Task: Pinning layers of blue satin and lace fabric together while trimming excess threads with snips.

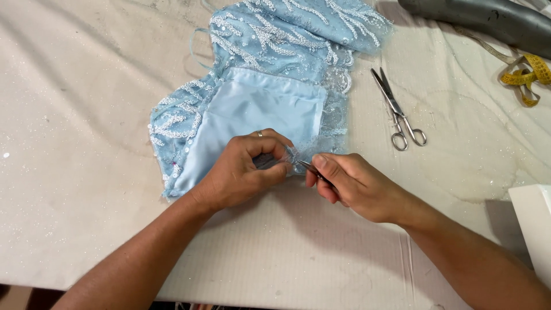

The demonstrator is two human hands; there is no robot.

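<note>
Head view. A pale blue garment, sequinned lace over a plain satin lining, lies spread on the cream counter, its lower edge just in front of both hands. The left hand is curled, fingers bent inward, pinching a fold of the sheer lace at that edge; a ring sits on one finger. The right hand is closed around a slim metal tool, its tip meeting the pinched lace beside the left fingertips. Both forearms enter from the lower edge and converge. Steel scissors lie shut to the right of the garment; a yellow measuring tape lies further right, well apart.
</note>
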